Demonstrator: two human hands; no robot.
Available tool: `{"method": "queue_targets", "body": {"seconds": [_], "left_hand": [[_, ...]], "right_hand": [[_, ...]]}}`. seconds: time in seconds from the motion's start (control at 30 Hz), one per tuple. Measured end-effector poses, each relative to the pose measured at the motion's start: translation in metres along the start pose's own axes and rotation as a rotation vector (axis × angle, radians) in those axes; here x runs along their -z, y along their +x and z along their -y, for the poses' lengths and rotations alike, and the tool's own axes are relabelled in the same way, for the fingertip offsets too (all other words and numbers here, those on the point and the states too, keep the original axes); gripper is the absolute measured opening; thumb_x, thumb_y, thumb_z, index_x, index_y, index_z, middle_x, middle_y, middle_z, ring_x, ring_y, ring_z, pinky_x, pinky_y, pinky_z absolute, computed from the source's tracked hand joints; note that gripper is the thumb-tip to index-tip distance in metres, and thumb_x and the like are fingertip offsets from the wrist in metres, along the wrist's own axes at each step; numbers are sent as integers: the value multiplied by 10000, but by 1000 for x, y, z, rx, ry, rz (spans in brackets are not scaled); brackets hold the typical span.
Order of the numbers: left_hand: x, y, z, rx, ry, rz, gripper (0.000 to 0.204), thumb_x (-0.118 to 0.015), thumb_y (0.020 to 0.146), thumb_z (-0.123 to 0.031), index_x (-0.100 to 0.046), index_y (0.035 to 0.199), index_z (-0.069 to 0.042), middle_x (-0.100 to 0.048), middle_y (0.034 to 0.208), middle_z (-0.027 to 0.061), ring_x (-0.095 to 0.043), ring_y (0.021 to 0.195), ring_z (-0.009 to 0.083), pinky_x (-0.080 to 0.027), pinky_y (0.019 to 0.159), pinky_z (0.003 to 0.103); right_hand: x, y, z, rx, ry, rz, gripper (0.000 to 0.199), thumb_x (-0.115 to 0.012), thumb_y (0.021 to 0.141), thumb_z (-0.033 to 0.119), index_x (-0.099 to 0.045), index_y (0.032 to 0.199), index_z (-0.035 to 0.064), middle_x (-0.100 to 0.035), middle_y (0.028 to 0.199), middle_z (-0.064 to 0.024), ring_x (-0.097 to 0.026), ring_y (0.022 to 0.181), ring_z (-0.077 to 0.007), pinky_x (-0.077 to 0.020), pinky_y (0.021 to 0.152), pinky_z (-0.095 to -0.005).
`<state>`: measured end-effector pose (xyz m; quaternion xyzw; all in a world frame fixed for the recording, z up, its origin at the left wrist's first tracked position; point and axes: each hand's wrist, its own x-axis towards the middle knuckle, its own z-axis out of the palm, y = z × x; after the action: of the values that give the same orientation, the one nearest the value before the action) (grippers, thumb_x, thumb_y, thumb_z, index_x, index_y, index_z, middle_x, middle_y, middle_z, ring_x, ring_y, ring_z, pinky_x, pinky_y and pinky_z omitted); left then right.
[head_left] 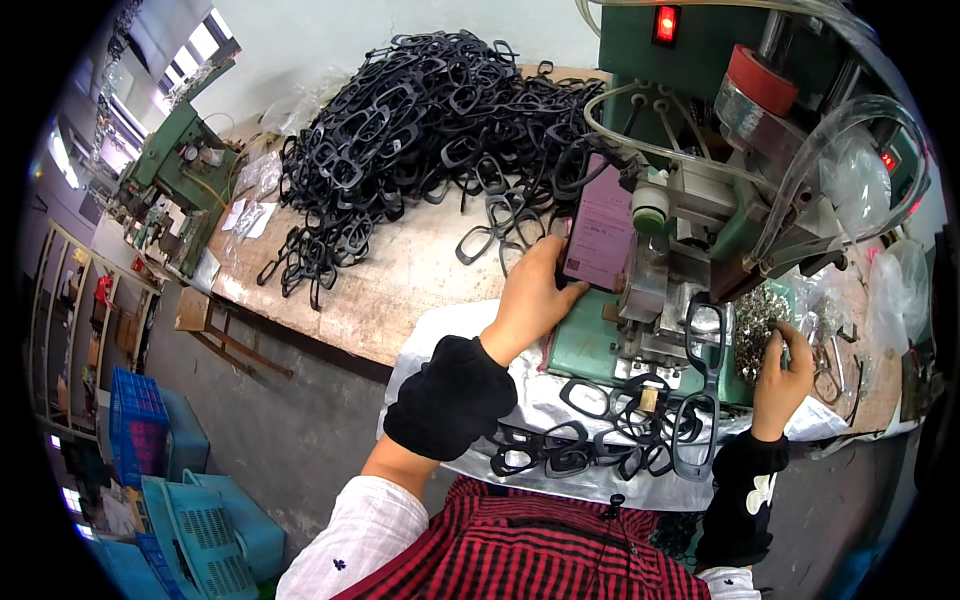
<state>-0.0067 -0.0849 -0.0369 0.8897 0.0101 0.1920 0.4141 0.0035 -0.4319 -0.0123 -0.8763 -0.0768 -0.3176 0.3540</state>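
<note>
My left hand (533, 300) is closed at the lower left edge of a phone (598, 228) with a pink screen, its thumb by the bottom corner and its other fingers partly hidden. The phone leans against a green press machine (580, 335). My right hand (782, 385) is beside a heap of small shiny metal parts (757, 318), fingertips drawn together at its edge; whatever they pinch is too small to make out. Between my hands, a black eyeglass frame (712, 382) stands on end at the machine's front. Several more black eyeglass frames (568, 448) lie nearest my body.
A large pile of black eyeglass frames (400, 130) covers the back of the wooden table (370, 315). Clear hoses (690, 155) loop around the press head. Plastic bags (897, 290) lie at the right. Blue crates (205, 530) stand on the floor at the left, below another green machine (170, 170).
</note>
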Motion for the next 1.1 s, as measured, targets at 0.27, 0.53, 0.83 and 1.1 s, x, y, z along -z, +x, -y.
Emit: {"method": "queue_targets", "body": {"seconds": [0.27, 0.53, 0.83, 1.1], "left_hand": [[23, 20, 9, 117, -278, -192, 117, -661, 865, -116, -660, 930, -19, -657, 839, 132, -631, 758, 316, -485, 676, 357], [30, 58, 73, 40, 747, -218, 180, -738, 735, -230, -694, 810, -72, -644, 806, 117, -636, 819, 339, -505, 712, 435], [56, 30, 72, 22, 30, -293, 84, -634, 873, -116, -607, 866, -37, -626, 684, 64, -620, 611, 189, -457, 537, 327], [57, -5, -71, -223, -1028, -475, 222, -529, 991, -163, -578, 1156, -24, -605, 1062, 127, -623, 926, 211, -563, 718, 323]], "right_hand": [[22, -27, -40, -497, 537, -169, 245, -598, 949, 87, -639, 1167, -18, -649, 1074, -36, -579, 957, -121, -437, 880, -247], [-19, 6, 10, -415, 647, -75, 191, -633, 909, 40, -682, 1084, -19, -679, 1046, -65, -616, 949, -143, -470, 866, -257], [-8, 24, 94, -46, 546, 92, 146, -683, 773, -39, -657, 914, -18, -663, 926, -84, -618, 863, -168, -470, 795, -277], [-21, 23, 119, -318, 973, 71, 478, -676, 810, -50, -459, 1236, -51, -642, 908, -53, -603, 894, -107, -453, 858, -240]]}}
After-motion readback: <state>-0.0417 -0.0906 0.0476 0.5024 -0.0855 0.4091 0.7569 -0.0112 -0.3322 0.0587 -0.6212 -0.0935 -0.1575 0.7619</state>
